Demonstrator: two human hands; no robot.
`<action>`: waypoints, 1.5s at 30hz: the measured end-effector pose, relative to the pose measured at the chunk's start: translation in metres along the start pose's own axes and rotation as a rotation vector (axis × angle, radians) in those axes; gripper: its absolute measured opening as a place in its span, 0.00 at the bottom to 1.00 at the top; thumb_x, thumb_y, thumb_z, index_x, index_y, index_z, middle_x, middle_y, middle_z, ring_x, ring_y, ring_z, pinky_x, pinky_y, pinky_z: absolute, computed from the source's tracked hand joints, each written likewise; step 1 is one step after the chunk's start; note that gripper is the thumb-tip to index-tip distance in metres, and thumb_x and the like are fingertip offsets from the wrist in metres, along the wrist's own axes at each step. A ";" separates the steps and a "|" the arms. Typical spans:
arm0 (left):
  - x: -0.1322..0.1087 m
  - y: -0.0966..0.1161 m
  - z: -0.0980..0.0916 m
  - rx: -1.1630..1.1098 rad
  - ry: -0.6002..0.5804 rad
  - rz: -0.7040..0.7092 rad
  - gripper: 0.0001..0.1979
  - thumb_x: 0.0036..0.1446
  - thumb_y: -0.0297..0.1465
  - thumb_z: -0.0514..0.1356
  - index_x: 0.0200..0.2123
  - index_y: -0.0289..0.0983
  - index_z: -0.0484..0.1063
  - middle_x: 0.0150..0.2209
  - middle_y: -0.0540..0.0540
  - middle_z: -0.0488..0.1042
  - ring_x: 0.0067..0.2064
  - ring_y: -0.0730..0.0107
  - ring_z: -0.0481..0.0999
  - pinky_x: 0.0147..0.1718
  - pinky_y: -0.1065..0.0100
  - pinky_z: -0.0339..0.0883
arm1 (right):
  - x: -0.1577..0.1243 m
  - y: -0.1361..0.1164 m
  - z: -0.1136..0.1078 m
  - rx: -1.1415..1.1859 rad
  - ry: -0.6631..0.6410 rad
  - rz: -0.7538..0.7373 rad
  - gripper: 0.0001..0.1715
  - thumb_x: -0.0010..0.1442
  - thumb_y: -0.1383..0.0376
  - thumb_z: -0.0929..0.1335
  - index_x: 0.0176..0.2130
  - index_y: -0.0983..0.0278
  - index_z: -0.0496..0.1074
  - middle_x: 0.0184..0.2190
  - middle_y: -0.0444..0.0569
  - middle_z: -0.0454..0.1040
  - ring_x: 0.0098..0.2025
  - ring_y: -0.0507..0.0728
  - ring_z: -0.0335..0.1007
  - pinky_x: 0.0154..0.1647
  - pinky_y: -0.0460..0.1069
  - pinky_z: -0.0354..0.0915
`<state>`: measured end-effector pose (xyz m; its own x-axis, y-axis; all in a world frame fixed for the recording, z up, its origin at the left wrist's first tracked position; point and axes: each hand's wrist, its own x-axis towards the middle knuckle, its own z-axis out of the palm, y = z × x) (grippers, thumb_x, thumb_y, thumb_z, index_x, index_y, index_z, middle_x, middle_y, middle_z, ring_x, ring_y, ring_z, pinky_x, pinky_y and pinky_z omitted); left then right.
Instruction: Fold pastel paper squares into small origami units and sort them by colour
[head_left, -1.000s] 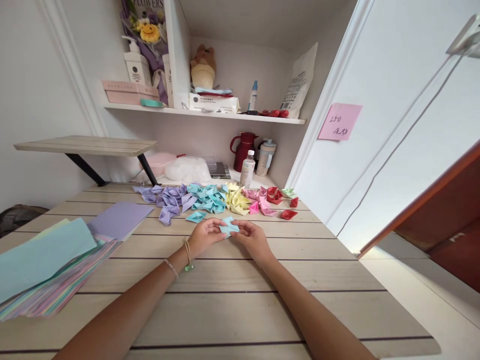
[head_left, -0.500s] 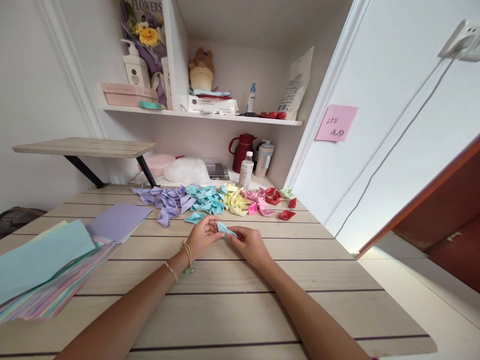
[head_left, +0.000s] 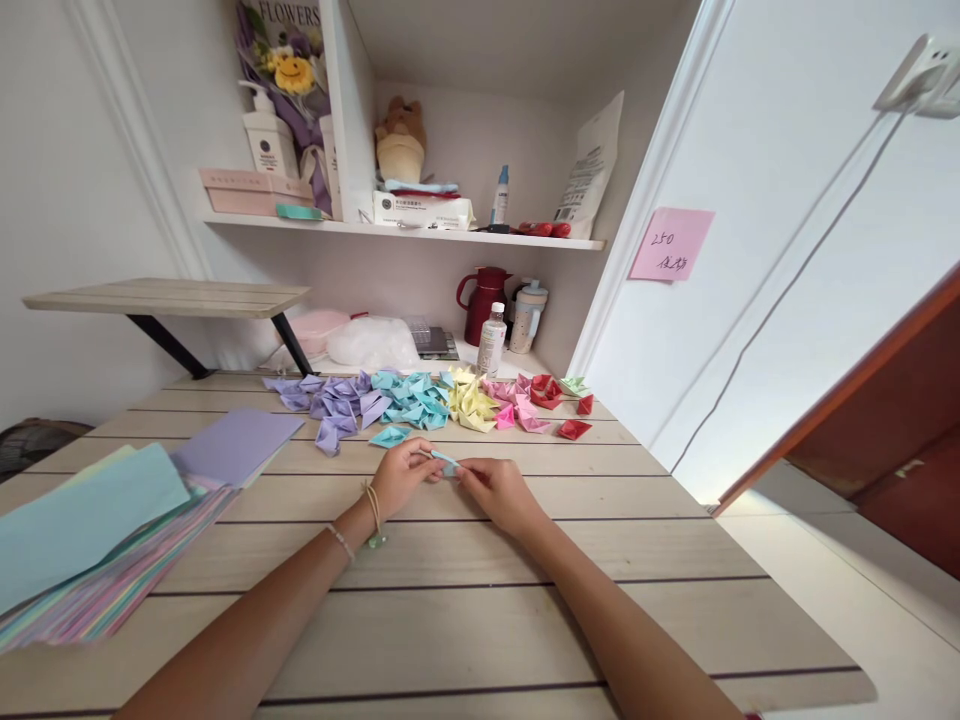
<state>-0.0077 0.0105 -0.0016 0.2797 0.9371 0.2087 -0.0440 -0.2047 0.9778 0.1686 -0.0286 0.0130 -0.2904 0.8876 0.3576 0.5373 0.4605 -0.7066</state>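
Observation:
A small folded light blue paper [head_left: 445, 461] is pinched between both hands above the slatted wooden table [head_left: 480, 640]. My left hand [head_left: 403, 478] grips its left end, and my right hand [head_left: 498, 490] holds the right end between thumb and fingers. Just behind my left hand lies a single blue folded paper boat [head_left: 391, 436]. Farther back are piles of folded paper: purple [head_left: 337, 398], blue [head_left: 418, 400], yellow [head_left: 471, 402] and pink [head_left: 517, 400], with a few red pieces [head_left: 574, 430] at the right.
Stacked coloured paper sheets [head_left: 97, 520] lie at the left, beside a purple sheet [head_left: 238, 442]. A small raised stand [head_left: 165, 297] is at the back left. A clear bottle [head_left: 492, 340] stands behind the piles, near a red jug [head_left: 484, 305] and a light cup [head_left: 529, 316].
The held blue paper has turned and shows as a narrower strip, more covered by the fingers. Both hands have drawn slightly closer together around it.

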 end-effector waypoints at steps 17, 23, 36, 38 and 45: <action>-0.002 0.007 0.003 -0.021 -0.044 -0.010 0.15 0.40 0.36 0.66 0.31 0.33 0.71 0.27 0.47 0.73 0.25 0.74 0.71 0.26 0.72 0.66 | -0.002 -0.001 0.008 0.479 -0.020 0.202 0.17 0.51 0.63 0.64 0.43 0.62 0.64 0.19 0.40 0.71 0.25 0.55 0.74 0.22 0.45 0.65; -0.005 0.009 0.007 0.056 -0.107 -0.067 0.17 0.45 0.39 0.63 0.35 0.33 0.69 0.25 0.51 0.70 0.20 0.79 0.67 0.19 0.75 0.60 | 0.000 0.003 0.010 0.440 0.127 0.128 0.06 0.50 0.65 0.63 0.33 0.63 0.65 0.14 0.36 0.62 0.18 0.49 0.63 0.20 0.43 0.60; -0.004 0.008 0.004 -0.095 -0.031 -0.102 0.15 0.39 0.35 0.67 0.26 0.32 0.68 0.24 0.48 0.74 0.25 0.72 0.74 0.26 0.70 0.70 | 0.004 0.001 0.009 0.833 0.061 0.311 0.24 0.47 0.59 0.70 0.43 0.66 0.67 0.26 0.47 0.75 0.30 0.56 0.74 0.35 0.51 0.70; -0.004 0.009 0.004 -0.100 -0.028 -0.112 0.15 0.39 0.36 0.67 0.26 0.32 0.69 0.25 0.46 0.75 0.26 0.70 0.75 0.27 0.69 0.71 | 0.003 0.002 0.010 0.817 0.049 0.313 0.22 0.45 0.57 0.71 0.38 0.67 0.70 0.26 0.50 0.76 0.30 0.56 0.74 0.35 0.51 0.70; -0.004 0.008 0.004 -0.087 -0.064 -0.133 0.16 0.42 0.39 0.65 0.27 0.31 0.71 0.24 0.45 0.76 0.25 0.70 0.75 0.27 0.68 0.71 | 0.003 0.000 0.005 0.758 0.100 0.337 0.23 0.40 0.53 0.73 0.31 0.67 0.74 0.23 0.50 0.76 0.29 0.58 0.74 0.32 0.51 0.70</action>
<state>-0.0049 0.0039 0.0056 0.3486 0.9340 0.0785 -0.0848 -0.0520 0.9950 0.1642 -0.0257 0.0113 -0.1181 0.9897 0.0807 -0.1057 0.0682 -0.9920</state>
